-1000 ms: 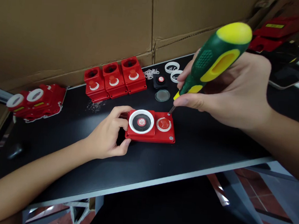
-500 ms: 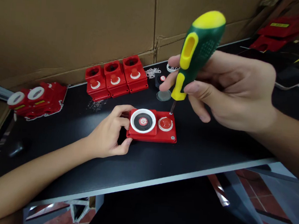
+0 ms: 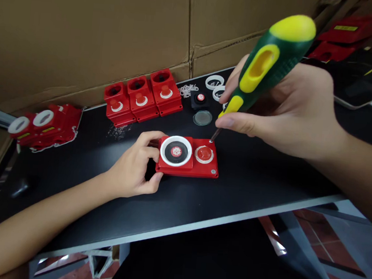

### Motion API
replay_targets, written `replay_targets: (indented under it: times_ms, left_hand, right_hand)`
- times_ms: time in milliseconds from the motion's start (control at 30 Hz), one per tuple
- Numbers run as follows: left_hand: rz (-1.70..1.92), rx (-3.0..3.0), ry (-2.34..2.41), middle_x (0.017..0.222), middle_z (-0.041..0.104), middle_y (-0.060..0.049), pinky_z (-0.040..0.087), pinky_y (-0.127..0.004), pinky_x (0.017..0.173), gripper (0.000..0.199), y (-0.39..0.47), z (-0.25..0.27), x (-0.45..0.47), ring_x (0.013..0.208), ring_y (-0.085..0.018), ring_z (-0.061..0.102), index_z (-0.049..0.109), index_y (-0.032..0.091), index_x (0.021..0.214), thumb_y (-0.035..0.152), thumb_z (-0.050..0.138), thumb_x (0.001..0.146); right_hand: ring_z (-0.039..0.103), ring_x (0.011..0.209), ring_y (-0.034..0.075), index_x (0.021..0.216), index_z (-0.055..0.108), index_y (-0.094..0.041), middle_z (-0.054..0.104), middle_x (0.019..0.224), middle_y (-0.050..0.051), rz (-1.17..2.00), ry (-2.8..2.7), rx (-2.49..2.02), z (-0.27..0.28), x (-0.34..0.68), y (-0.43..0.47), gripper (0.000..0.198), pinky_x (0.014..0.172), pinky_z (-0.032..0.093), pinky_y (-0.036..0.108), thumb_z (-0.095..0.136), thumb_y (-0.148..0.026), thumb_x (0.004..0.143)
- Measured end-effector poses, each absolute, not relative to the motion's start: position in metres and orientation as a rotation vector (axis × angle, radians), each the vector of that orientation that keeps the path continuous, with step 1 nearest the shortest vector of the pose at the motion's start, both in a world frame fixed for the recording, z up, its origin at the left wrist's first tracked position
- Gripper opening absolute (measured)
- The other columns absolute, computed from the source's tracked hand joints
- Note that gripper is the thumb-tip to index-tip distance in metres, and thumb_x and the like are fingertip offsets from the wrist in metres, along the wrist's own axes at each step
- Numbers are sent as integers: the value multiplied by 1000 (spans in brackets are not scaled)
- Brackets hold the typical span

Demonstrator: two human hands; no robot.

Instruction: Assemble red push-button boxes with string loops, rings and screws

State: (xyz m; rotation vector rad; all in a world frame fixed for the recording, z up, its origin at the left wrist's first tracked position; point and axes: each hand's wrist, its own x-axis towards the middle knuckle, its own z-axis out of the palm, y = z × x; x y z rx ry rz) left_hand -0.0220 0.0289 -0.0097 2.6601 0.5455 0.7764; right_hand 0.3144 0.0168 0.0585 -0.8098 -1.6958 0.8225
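Note:
My left hand (image 3: 140,163) grips the left end of a red plastic housing (image 3: 199,173) lying on the black table (image 3: 179,212). A white ring (image 3: 162,160) with a black disc inside sits on the housing's left part, and a red domed button (image 3: 204,153) on its right. My right hand (image 3: 283,109) holds a green and yellow screwdriver (image 3: 281,41), which leans to the right. The shaft's tip meets a screw (image 3: 211,141) at the housing's far right corner. Another screw (image 3: 213,171) shows at the near right corner.
Three red housings (image 3: 140,98) stand along the cardboard (image 3: 117,29) at the back. More red housings with white rings (image 3: 53,123) lie at the left. Behind my work are a clear disc (image 3: 202,117), a black part (image 3: 200,98) and a white ring holding screws (image 3: 214,82).
The screwdriver's handle has tilted further to the right, its tip staying at the corner screw. My right fingers have shifted on it. My left hand keeps its hold on the housing.

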Motion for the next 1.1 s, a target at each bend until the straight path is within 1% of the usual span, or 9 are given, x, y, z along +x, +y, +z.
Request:
replay_targets:
  times_ms: [233, 433, 600, 700, 767, 833, 933, 1033, 1100]
  left_hand:
    - [790, 2650, 517, 148, 59, -17, 68, -53, 101, 24, 29, -9, -22, 130, -35, 70, 56, 26, 118, 26, 71, 99]
    - [768, 2661, 520, 149, 58, -18, 68, -53, 102, 26, 29, -9, -21, 130, -35, 70, 58, 26, 122, 27, 71, 99]
    - [768, 2673, 510, 149, 57, -18, 69, -54, 101, 26, 29, -9, -20, 131, -35, 70, 58, 25, 123, 27, 70, 100]
    - [781, 2680, 503, 148, 57, -18, 69, -52, 102, 24, 29, -10, -20, 131, -34, 69, 57, 25, 122, 27, 69, 102]
    - [783, 2682, 505, 148, 57, -18, 69, -51, 101, 24, 30, -10, -21, 130, -33, 70, 56, 25, 122, 28, 69, 102]
    - [781, 2677, 511, 149, 57, -17, 69, -50, 101, 25, 30, -11, -21, 129, -32, 70, 57, 25, 122, 28, 69, 101]
    - [786, 2667, 516, 149, 58, -17, 69, -50, 100, 24, 29, -10, -20, 128, -32, 71, 57, 25, 121, 27, 70, 100]
    - [776, 2670, 521, 148, 58, -16, 69, -52, 102, 25, 29, -9, -20, 130, -33, 70, 58, 25, 121, 27, 70, 100]
    - [771, 2675, 520, 148, 58, -16, 69, -52, 101, 24, 29, -8, -20, 130, -33, 70, 57, 26, 121, 27, 70, 100]
  right_hand:
    - [66, 76, 12, 91, 76, -24, 75, 100, 1, 834, -1658, -762, 61, 309, 15, 51, 57, 56, 29, 111, -53, 70]
    - [59, 66, 7, 84, 71, -22, 66, 79, -3, 798, -1635, -796, 60, 309, 11, 47, 54, 54, 24, 109, -50, 76]
    - [62, 56, 2, 95, 76, -22, 78, 98, -3, 838, -1661, -752, 60, 311, 9, 28, 45, 52, 20, 102, -26, 86]
    - [64, 56, 3, 98, 77, -21, 80, 100, -1, 872, -1679, -695, 62, 310, 7, 18, 42, 52, 19, 90, -11, 90]
    - [64, 58, 3, 103, 79, -20, 82, 102, 0, 892, -1686, -673, 63, 310, 7, 20, 41, 52, 18, 81, -4, 91]
    - [69, 66, 7, 107, 80, -20, 84, 105, 2, 919, -1692, -668, 64, 311, 7, 26, 41, 52, 18, 77, -1, 90]
    - [74, 78, 12, 108, 81, -20, 83, 112, 6, 928, -1723, -617, 64, 316, 9, 21, 44, 54, 20, 77, -6, 93]
    - [72, 79, 10, 105, 79, -20, 78, 115, 6, 815, -1814, -633, 62, 321, 14, 9, 55, 60, 22, 81, -16, 97]
    - [72, 80, 10, 102, 78, -21, 76, 108, 3, 746, -1862, -701, 61, 322, 18, 18, 60, 62, 23, 93, -26, 94]
